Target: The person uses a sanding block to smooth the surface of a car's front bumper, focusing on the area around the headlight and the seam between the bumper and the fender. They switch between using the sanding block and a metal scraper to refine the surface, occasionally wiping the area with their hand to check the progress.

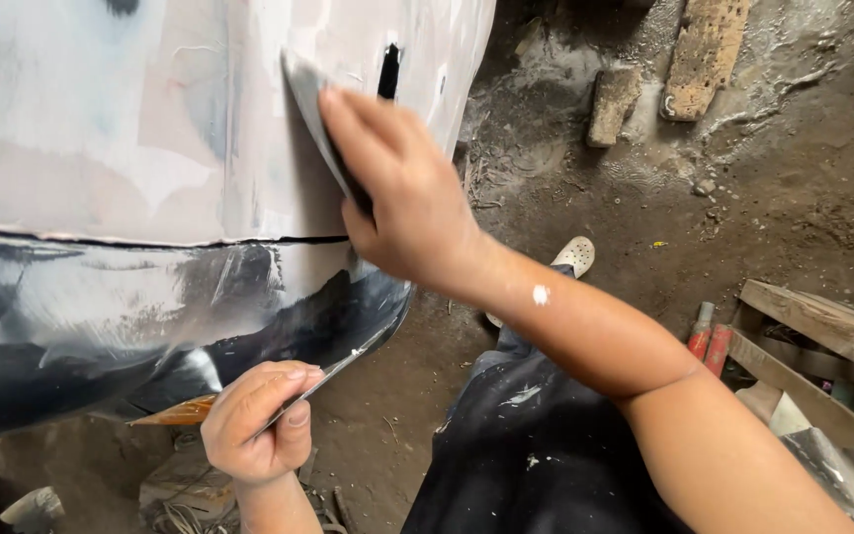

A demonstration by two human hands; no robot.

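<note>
Against the smooth filler-smeared panel (101, 129), both hands grip thin flat metal spreaders (313, 109).

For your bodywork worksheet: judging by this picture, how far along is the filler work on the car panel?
Done: pale filler already covers most of the upper panel. In hand: the right hand presses a flat spreader against the panel, while the left hand holds a thin blade. Left: the lower panel is patchy, with dark areas showing.
</note>
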